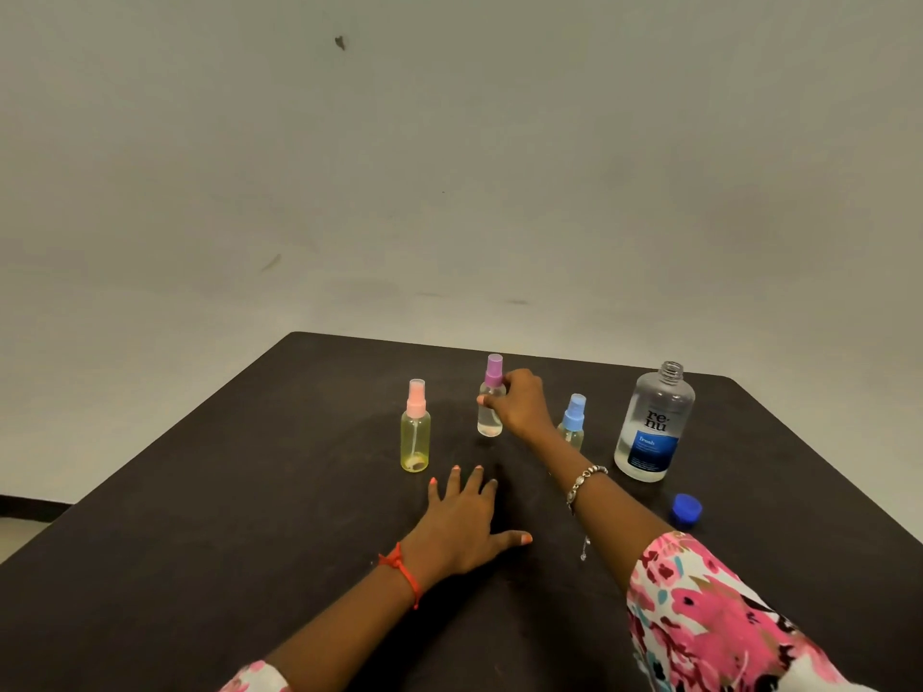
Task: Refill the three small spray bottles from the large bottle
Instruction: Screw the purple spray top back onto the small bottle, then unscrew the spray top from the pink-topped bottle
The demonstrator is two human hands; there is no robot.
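Single head-worn view. Looks from near side of dark table (200, 566), facing forward and down. Wide angle, close range: tabletop fills lower half, pale wall (449, 167) upper half. Purple-capped spray bottle (488, 424) near centre, toward far edge.

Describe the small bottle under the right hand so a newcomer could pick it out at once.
On the dark table, three small spray bottles stand left of the large open bottle. The middle bottle, farthest back, is gripped by the right hand. It alone has a purple cap and clear body; its neighbours are the yellowish pink-capped bottle and the blue-capped bottle.
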